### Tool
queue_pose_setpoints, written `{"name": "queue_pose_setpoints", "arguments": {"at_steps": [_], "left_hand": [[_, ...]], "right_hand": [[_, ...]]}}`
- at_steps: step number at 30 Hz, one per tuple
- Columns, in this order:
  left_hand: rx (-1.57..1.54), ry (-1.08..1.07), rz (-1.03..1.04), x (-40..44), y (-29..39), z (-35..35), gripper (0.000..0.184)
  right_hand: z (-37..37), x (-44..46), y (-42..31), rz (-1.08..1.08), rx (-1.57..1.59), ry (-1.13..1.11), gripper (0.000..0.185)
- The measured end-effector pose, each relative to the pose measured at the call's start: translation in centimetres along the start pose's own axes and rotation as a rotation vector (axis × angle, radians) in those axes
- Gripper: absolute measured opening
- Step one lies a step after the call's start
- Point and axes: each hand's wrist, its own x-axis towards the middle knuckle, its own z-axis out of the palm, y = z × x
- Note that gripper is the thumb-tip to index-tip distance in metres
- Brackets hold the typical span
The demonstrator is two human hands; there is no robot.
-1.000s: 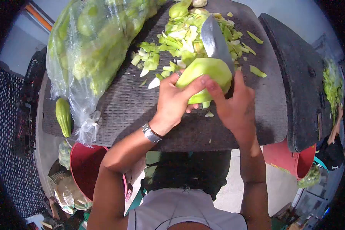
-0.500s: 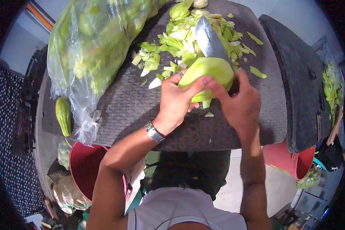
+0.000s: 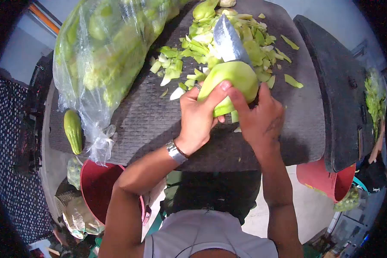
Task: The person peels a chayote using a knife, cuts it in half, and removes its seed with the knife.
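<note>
Upper centre of the frame, just above the near table edge: pale green vegetable [image 3: 235,84], gripped in left hand [image 3: 198,116], thumb on its face. Right hand [image 3: 262,118] closed at its right side, thumb on the vegetable too. Knife [image 3: 230,41] blade sticks out past the far side, tip toward upper left, over the peelings [image 3: 256,43]. Handle hidden behind vegetable and right hand, so exact grip: can't tell. Most left fingertips also hidden.

Plastic bag [image 3: 101,64] of green produce cut off by the top of the frame; contents blurred by plastic. Lower corners dark, clutter hard to make out.

Edges: whole green vegetable [image 3: 73,131] sits near the table's left edge, just beside the bag's knotted end. Open room on table [image 3: 146,133] between bag and left wrist, also right of the right hand up to dark panel [image 3: 339,94].
</note>
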Motion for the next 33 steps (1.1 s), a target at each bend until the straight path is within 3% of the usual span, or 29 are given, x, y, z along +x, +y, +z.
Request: {"name": "queue_pose_setpoints", "arguments": {"at_steps": [2, 12, 18, 22, 27, 28, 31, 33], "left_hand": [[0.075, -0.053, -0.091, 0.5, 1.0, -0.5, 0.031], [0.331, -0.191, -0.166, 1.5, 2.7, -0.8, 0.041], [0.071, -0.006, -0.003, -0.2, 0.0, 0.8, 0.036], [0.057, 0.054, 0.065, -0.2, -0.6, 0.9, 0.035], [0.206, -0.017, -0.054, 1.1, 2.2, -0.5, 0.043], [0.176, -0.067, 0.006, 1.3, 2.2, -0.9, 0.048], [0.104, -0.125, 0.091, 1.8, 2.4, -2.1, 0.049], [0.076, -0.167, 0.061, 2.0, 2.0, -2.1, 0.049]], "right_hand": [[0.0, -0.2, 0.4, -0.017, 0.002, -0.009, 0.06], [-0.3, -0.4, 2.6, -0.122, 0.072, -0.026, 0.072], [0.0, -0.7, 2.4, -0.13, -0.032, -0.012, 0.075], [1.0, -0.6, 2.0, -0.123, 0.017, -0.002, 0.077], [1.0, -0.7, 1.1, -0.071, 0.038, -0.118, 0.059], [0.9, -0.7, 1.2, -0.072, 0.063, -0.139, 0.057], [0.1, -0.4, 1.0, -0.099, 0.453, -0.193, 0.043], [-2.9, 0.2, 0.4, 0.079, 0.542, -0.429, 0.034]]}}
